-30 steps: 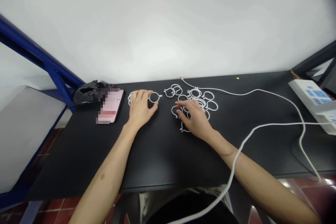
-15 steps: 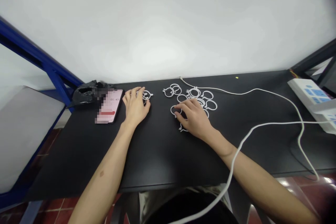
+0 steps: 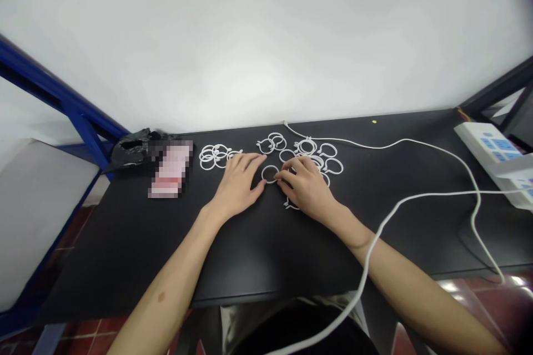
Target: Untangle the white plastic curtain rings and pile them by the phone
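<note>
Several white plastic rings (image 3: 310,151) lie scattered at the back middle of a black table (image 3: 258,244). One single ring (image 3: 270,173) sits between my two hands. My left hand (image 3: 239,184) lies flat with fingers spread, its fingertips touching that ring's left side. My right hand (image 3: 303,186) rests partly on the scattered rings, fingers curled, thumb and forefinger at the ring's right side. A smaller cluster of rings (image 3: 213,156) lies to the left, apart from both hands.
A phone (image 3: 170,168) lies left of the small cluster, with a crumpled black bag (image 3: 135,147) behind it. A white cable (image 3: 416,195) loops over the right half of the table and my right forearm. A white power strip (image 3: 495,158) sits at the far right. A blue frame (image 3: 75,111) stands left.
My left hand has left the small ring cluster and moved right to the single ring by my right hand. My right hand has stayed nearly in place.
</note>
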Tool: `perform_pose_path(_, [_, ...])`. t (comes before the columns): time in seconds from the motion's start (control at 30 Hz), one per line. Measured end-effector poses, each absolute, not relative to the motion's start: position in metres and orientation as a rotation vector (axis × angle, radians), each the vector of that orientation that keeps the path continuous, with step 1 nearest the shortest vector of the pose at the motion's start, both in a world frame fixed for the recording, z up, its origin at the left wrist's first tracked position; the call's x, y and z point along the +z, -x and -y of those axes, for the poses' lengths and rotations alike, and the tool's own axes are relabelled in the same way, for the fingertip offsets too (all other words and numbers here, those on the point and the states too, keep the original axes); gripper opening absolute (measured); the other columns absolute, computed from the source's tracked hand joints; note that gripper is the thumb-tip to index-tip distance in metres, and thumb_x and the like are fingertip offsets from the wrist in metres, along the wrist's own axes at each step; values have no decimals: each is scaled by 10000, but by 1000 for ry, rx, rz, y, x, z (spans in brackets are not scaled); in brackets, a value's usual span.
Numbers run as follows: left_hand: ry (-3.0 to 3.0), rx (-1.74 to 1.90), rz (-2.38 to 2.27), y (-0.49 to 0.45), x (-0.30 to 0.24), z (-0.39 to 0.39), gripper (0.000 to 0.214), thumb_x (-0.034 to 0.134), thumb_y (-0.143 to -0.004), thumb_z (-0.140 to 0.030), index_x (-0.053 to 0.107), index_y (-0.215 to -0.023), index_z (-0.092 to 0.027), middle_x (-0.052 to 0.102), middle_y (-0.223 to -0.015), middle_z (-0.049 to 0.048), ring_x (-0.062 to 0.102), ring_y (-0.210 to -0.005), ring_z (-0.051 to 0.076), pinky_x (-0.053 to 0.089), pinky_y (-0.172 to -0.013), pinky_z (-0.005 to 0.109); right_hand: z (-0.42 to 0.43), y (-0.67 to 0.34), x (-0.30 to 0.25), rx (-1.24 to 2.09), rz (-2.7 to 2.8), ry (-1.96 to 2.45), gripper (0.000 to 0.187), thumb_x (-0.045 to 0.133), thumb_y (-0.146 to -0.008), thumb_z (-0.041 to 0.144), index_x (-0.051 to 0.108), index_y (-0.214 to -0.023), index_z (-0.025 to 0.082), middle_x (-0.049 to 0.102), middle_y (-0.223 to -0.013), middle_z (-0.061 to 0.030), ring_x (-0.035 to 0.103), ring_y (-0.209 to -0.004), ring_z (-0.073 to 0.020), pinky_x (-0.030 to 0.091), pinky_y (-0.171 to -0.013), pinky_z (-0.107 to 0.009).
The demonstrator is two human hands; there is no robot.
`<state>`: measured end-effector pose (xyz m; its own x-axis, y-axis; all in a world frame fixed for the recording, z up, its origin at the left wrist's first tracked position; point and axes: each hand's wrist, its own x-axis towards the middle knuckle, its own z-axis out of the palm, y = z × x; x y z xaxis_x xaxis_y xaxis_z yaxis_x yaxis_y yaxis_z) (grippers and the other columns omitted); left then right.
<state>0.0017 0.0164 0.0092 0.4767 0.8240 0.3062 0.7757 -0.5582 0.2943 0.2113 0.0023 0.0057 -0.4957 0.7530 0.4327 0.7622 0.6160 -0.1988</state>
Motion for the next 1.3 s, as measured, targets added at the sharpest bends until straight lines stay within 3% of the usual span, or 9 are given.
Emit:
perform_pose_path(0.1, [-2601, 566, -1256, -7, 10, -11, 521, 559, -919, -296, 423, -1412, -195, 561, -1341, 84, 467, -1231, 256, 368, -1081, 450, -3, -212, 5, -8, 2384, 1120, 190, 519, -948, 180, 698, -1010, 191, 655, -1022, -115, 496, -970, -255, 479, -860, -428])
perform_pose_path(0.23, [-2598, 520, -1182, -10, 11, -10, 453, 589, -915, -350, 507, -1340, -214, 631, -1249, 69, 526, -1145, 255, 413, -1012, 440, -3, -211, 4, 21, 2409, 1087, 195, 498, -966, 193, 674, -1049, 204, 661, -1023, -106, 514, -954, -242, 475, -836, -412])
perform_pose_path(0.47, [-2591, 527, -1310, -10, 6, -12, 434, 601, -923, -371, 536, -1301, -167, 659, -1231, 75, 547, -1123, 253, 417, -1006, 436, -1, -209, 9, -4, 2393, 1090, 207, 462, -981, 201, 661, -1039, 196, 652, -992, -106, 521, -895, -229, 476, -808, -391])
perform_pose_path(0.67, [-2580, 535, -1269, -10, 7, -12, 398, 605, -924, -371, 556, -1261, -165, 687, -1175, 66, 567, -1074, 247, 447, -968, 421, -1, -207, 10, 87, 2342, 1066, 228, 456, -979, 185, 607, -1146, 151, 662, -974, -115, 553, -898, -231, 507, -831, -393])
perform_pose_path(1.3, [-2399, 665, -1220, -8, 6, -14, 441, 684, -867, -389, 580, -1253, -204, 691, -1154, 51, 580, -1063, 228, 483, -965, 398, -2, -209, 9, 170, 2241, 1077, 159, 478, -984, 202, 636, -967, 204, 710, -880, -60, 576, -785, -196, 495, -706, -331])
